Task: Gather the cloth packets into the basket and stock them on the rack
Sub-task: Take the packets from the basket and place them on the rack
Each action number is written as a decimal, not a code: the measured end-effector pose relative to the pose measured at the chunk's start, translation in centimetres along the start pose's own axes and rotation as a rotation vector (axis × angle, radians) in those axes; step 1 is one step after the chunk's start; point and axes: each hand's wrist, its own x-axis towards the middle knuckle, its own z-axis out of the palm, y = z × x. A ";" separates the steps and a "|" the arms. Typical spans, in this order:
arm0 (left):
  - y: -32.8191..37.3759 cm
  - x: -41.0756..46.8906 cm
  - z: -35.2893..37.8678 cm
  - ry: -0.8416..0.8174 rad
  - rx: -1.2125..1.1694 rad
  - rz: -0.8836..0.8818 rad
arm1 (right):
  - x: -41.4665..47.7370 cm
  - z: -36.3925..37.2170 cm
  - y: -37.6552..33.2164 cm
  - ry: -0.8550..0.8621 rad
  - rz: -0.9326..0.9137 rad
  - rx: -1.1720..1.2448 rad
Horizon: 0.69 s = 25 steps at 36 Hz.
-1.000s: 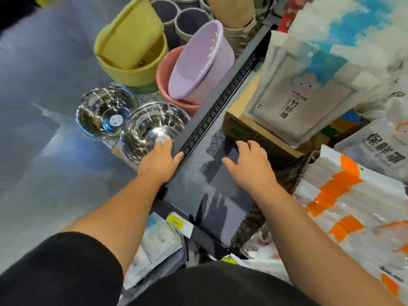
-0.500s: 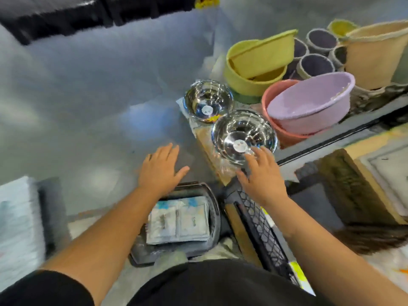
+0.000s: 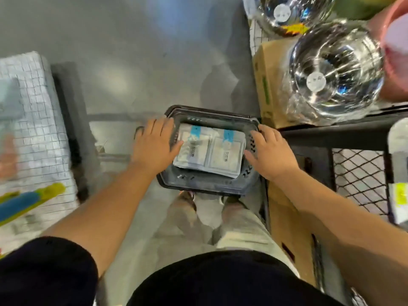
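A dark plastic basket (image 3: 212,113) sits on the grey floor just in front of my feet. Inside it lies a flat stack of white cloth packets (image 3: 225,155) with blue tape marks, two side by side on top. My left hand (image 3: 154,146) is at the basket's left rim, fingers spread and straight, thumb reaching over the packets' edge. At the right rim is my right hand (image 3: 271,153), fingers extended over the rim and thumb inside the basket. I cannot tell whether either hand grips the rim. The black metal rack (image 3: 337,133) stands to the right.
A cardboard box (image 3: 269,85) sits beside the rack with two wrapped steel bowls (image 3: 335,71) above it and a pink basin (image 3: 395,54) at the far right. A white grid-patterned bundle (image 3: 33,120) lies on the left. Bare grey floor stretches beyond the basket.
My view swung from the rack shelf down to the floor. Both hands left the shelf and dropped to the two sides of the basket.
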 end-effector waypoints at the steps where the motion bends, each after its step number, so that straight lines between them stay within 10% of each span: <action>1: -0.6 0.6 1.7 -0.011 -0.004 -0.005 | 0.7 1.5 -0.2 -0.023 0.013 0.020; 25: -3.9 16.3 40.8 -0.177 -0.186 -0.311 | 20.0 39.1 3.3 -0.281 0.393 0.219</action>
